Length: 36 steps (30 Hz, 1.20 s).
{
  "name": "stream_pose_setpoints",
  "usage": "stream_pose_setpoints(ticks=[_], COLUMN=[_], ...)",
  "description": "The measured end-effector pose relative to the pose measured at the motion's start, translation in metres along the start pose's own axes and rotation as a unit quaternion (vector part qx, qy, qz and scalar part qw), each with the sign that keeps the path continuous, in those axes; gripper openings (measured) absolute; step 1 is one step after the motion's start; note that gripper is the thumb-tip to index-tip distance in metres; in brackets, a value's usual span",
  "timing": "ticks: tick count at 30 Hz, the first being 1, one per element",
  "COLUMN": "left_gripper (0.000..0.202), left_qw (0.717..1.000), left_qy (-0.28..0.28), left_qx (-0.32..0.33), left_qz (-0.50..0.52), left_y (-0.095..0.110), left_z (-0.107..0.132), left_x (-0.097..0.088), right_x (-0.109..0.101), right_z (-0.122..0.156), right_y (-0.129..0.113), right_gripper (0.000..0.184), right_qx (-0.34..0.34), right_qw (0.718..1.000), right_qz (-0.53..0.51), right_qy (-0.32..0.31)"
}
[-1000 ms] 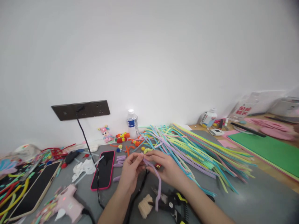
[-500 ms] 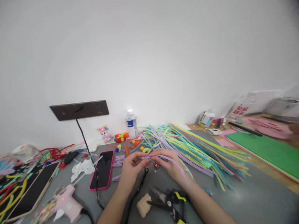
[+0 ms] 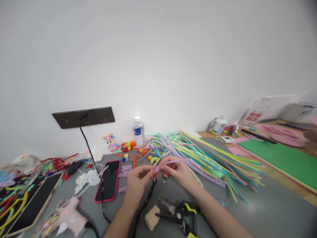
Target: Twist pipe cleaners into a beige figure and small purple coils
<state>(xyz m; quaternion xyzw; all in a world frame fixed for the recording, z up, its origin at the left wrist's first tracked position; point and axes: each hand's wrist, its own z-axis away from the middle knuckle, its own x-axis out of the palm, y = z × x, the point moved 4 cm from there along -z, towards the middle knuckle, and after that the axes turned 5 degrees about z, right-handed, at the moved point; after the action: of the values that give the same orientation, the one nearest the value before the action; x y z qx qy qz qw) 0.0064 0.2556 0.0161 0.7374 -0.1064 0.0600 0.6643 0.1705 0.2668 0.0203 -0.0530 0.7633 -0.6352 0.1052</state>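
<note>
A lilac pipe cleaner (image 3: 177, 161) is pinched between the fingertips of both hands above the grey mat. My left hand (image 3: 138, 180) grips its end, and my right hand (image 3: 177, 172) holds it close beside, with the free length trailing off to the right over the knuckles. Short bent lilac pipe cleaner pieces (image 3: 125, 172) lie just left of my left hand. Behind my right hand spreads a big bundle of coloured pipe cleaners (image 3: 210, 158). Black-and-yellow pliers (image 3: 179, 216) rest below my hands, beside a bunch of small wooden sticks (image 3: 152, 218).
A phone with a pink edge (image 3: 108, 181), a pink glue gun (image 3: 73, 216) and another phone (image 3: 37, 203) lie to the left. A black cable (image 3: 86, 142) hangs from the wall socket (image 3: 84, 118). A bottle (image 3: 139, 132) stands by the wall. Green sheets (image 3: 279, 163) lie right.
The free length of the lilac pipe cleaner has swung up and away from my right forearm. My right hand has turned slightly, and both hands stay at about the same place.
</note>
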Motion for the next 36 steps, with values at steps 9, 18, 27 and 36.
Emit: stream_pose_setpoints(ticks=[9, 18, 27, 36], left_gripper=[0.038, 0.041, 0.041, 0.042], left_qw=[0.988, 0.986, 0.995, 0.993], left_qy=[-0.042, -0.027, 0.005, 0.012], left_qx=[-0.109, -0.135, -0.1, -0.113], left_qz=[0.099, 0.089, 0.023, -0.012], left_y=[-0.007, -0.012, -0.014, -0.018], left_z=[-0.003, -0.005, -0.007, -0.006], left_x=[0.003, 0.0, -0.002, -0.001], right_x=[-0.008, -0.011, -0.008, -0.004], right_z=[-0.001, -0.003, -0.005, -0.002], right_y=[-0.006, -0.002, 0.006, 0.007], right_gripper=[0.023, 0.018, 0.03, 0.032], right_qx=[-0.025, -0.017, 0.022, 0.033], right_qw=[0.999, 1.0, 0.999, 0.999], right_qz=[0.019, 0.008, 0.014, 0.021], right_qy=[0.038, 0.025, 0.043, 0.022])
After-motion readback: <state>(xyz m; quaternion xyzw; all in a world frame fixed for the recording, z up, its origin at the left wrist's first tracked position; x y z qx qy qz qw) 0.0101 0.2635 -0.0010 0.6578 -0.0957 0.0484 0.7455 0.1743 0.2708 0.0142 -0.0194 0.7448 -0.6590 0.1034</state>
